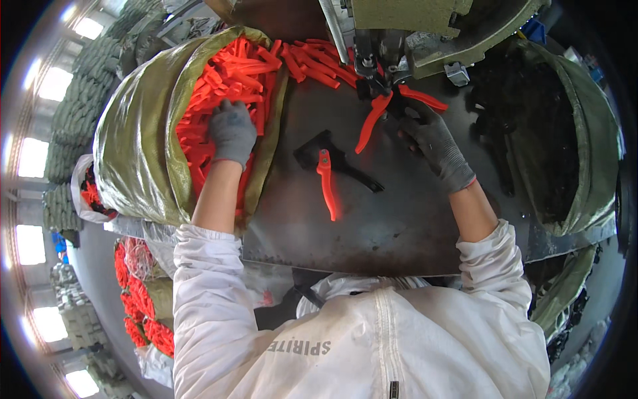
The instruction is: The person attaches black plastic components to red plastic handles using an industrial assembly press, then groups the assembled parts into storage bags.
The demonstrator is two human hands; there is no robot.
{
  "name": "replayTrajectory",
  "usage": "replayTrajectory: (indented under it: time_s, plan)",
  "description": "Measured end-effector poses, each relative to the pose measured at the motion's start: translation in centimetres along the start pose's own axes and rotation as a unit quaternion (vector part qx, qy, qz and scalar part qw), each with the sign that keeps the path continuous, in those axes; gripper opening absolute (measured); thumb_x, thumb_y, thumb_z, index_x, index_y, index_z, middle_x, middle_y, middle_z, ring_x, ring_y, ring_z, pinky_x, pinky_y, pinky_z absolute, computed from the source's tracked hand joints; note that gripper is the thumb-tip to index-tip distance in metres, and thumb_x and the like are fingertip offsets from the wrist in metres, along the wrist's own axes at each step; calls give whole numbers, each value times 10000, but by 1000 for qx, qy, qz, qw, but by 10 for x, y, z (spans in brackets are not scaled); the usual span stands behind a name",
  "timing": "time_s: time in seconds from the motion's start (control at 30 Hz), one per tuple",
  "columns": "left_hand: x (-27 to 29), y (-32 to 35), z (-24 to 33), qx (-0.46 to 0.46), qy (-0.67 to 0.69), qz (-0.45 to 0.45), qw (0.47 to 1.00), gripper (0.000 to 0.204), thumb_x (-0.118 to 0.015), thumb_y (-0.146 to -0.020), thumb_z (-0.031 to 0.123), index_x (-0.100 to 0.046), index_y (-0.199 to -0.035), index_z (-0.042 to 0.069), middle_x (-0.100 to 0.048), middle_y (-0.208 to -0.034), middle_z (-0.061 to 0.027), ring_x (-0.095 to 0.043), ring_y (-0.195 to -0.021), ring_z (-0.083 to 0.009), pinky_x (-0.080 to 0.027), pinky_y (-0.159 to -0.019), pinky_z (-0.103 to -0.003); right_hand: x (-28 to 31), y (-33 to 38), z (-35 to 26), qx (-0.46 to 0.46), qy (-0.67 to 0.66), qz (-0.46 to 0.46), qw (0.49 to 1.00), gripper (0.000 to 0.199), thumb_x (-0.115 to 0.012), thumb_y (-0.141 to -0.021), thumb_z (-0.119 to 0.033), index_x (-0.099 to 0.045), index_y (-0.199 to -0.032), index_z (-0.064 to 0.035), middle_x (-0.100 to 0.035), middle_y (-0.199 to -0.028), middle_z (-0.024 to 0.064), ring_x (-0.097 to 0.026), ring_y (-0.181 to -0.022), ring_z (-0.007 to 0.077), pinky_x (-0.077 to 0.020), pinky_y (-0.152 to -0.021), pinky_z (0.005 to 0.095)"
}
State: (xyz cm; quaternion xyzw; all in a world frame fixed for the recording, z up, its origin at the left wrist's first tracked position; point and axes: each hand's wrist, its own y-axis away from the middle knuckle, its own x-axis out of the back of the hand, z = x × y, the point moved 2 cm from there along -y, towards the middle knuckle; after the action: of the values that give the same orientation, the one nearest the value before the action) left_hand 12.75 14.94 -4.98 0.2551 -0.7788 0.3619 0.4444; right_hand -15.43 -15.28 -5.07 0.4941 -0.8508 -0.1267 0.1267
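My left hand [232, 132], in a grey glove, reaches into a heap of red handle pieces [232, 70] in an olive woven sack. Its fingers bend down among the pieces, their tips hidden. On the right, my gloved right hand [430, 141] is curled at a dark part below the machine head [379, 53]; what its fingers hold is too dark to make out. Two red handles, one curved [374, 123] and one straighter [423, 98], stick out beside that hand. Between my hands lies a black flat-headed tool [345, 166] with a red lever [327, 186] at its head.
More red pieces [316, 63] lie on the metal table [292, 243] behind the sack [143, 133]. A dark green sack [585, 146] with black parts stands at the right. Bundles of red pieces [139, 292] sit low at the left. Stacked sacks [80, 120] line the far left.
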Motion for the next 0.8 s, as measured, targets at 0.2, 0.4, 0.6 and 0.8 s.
replayTrajectory:
  time_s: [0.2,0.4,0.6,0.8]
  plan:
    - [-6,9,2,-57,-8,6,998,329,-696,-934,232,-621,-1218,84,-671,-1141,-151,-656,-1076,-352,-531,-922,-454,4,7,-10,9,6,15,1000,612,-620,-995,-135,-428,-1571,-56,-677,-1019,57,-595,-720,76,-491,-594,249]
    - [52,4,41,-6,332,19,943,425,-694,-987,275,-574,-1292,4,-684,-1179,-262,-674,-1066,-450,-542,-876,-508,7,26,-20,31,29,-22,999,579,-613,-1000,-215,-480,-1546,-73,-648,-874,26,-514,-633,52,-420,-554,219]
    - [110,16,85,-68,539,-24,839,519,-859,-846,288,-665,-1233,2,-722,-1144,-183,-719,-1014,-328,-556,-881,-416,6,26,-12,30,-20,-29,999,580,-620,-996,-194,-483,-1549,-85,-616,-845,7,-532,-639,40,-417,-547,224]
    - [149,31,130,-54,649,-189,735,360,-837,-915,244,-696,-1160,21,-641,-799,18,-579,-621,-34,-497,-588,-218,7,22,3,-34,-43,-29,998,556,-667,-975,-141,-516,-1507,-83,-662,-1140,50,-626,-792,77,-500,-630,248]
